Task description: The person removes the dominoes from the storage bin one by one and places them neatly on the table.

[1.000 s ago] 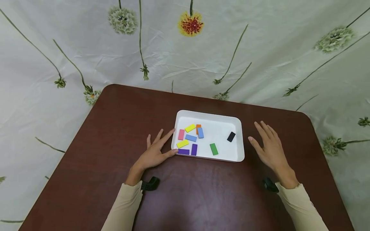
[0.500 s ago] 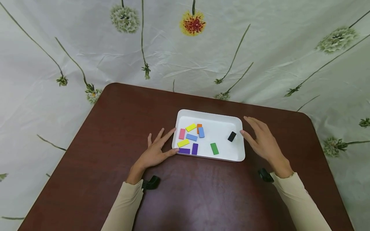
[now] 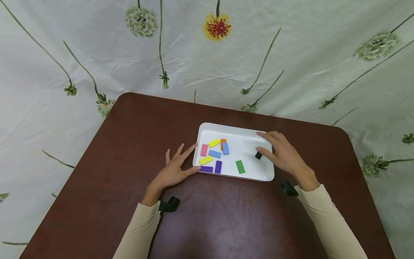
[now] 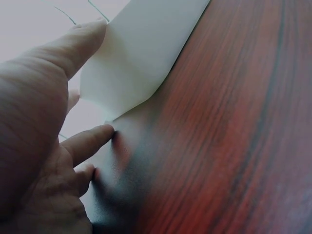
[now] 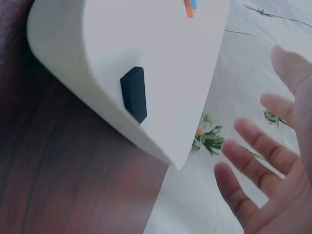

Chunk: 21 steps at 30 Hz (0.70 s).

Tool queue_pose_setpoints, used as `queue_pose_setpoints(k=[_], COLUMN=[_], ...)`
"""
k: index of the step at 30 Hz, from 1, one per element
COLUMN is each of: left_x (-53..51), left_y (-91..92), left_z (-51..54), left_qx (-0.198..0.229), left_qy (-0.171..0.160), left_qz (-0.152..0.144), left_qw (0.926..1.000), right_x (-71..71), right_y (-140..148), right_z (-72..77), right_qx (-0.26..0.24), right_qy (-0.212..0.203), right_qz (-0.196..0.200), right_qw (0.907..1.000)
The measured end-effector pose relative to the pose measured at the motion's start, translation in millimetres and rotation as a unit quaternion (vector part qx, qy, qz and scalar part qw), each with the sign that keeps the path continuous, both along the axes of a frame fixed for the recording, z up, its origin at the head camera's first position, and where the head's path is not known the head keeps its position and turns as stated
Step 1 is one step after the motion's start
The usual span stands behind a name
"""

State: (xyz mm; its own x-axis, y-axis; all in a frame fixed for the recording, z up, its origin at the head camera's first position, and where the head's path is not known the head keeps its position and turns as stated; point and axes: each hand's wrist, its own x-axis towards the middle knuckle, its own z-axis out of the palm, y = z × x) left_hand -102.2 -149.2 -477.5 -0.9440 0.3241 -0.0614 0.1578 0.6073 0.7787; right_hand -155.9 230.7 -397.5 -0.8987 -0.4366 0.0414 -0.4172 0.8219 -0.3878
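A white rectangular tray (image 3: 249,140) holds several small coloured blocks. My left hand (image 3: 173,174) rests at its left end, fingers spread, with the thumb and index fingertip touching the rim. In the left wrist view the thumb (image 4: 83,46) lies against the tray's outer wall (image 4: 141,53). My right hand (image 3: 284,154) hovers over the tray's right end, fingers spread and holding nothing. Its thumb partly hides a black block (image 3: 258,155) in the head view. The right wrist view shows that black block (image 5: 134,95) whole, lying inside near the wall, apart from the fingers.
Left in the tray lie a pink block (image 3: 204,150), yellow blocks (image 3: 214,143), purple blocks (image 3: 218,167) and light blue ones (image 3: 215,154). One blue block overlaps an orange block (image 3: 223,141). A green block (image 3: 240,167) lies nearer the middle. Behind the brown table (image 3: 155,118) hangs a flowered cloth (image 3: 181,46).
My right hand has moved left, from beside the tray to over its right end, and now partly covers the black block. My left hand has stayed at the rim.
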Motion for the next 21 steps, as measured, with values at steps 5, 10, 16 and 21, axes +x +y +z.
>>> queue_pose_setpoints(k=[5, 10, 16, 21], left_x=[0.3, 0.7, 0.1, -0.2], left_y=[0.1, -1.3, -1.6, -0.7], left_z=[-1.3, -1.5, -3.4, -2.8], left_qx=[-0.001, 0.005, 0.005, 0.007], left_qy=[0.002, 0.003, 0.009, 0.014], left_qz=[-0.001, -0.002, -0.007, -0.006], left_qw=[1.0000, 1.0000, 0.9999, 0.9999], right_x=[-8.3, -20.3, -31.6, -39.3], right_y=[-11.6, -26.8, -42.8, -55.1], right_z=[-0.9, -0.4, -1.2, -8.5], right_qx=[-0.014, -0.023, -0.024, -0.031], right_qy=[-0.011, -0.031, -0.048, -0.076], right_qz=[0.036, 0.058, 0.085, 0.104], right_qw=[0.9992, 0.9975, 0.9949, 0.9912])
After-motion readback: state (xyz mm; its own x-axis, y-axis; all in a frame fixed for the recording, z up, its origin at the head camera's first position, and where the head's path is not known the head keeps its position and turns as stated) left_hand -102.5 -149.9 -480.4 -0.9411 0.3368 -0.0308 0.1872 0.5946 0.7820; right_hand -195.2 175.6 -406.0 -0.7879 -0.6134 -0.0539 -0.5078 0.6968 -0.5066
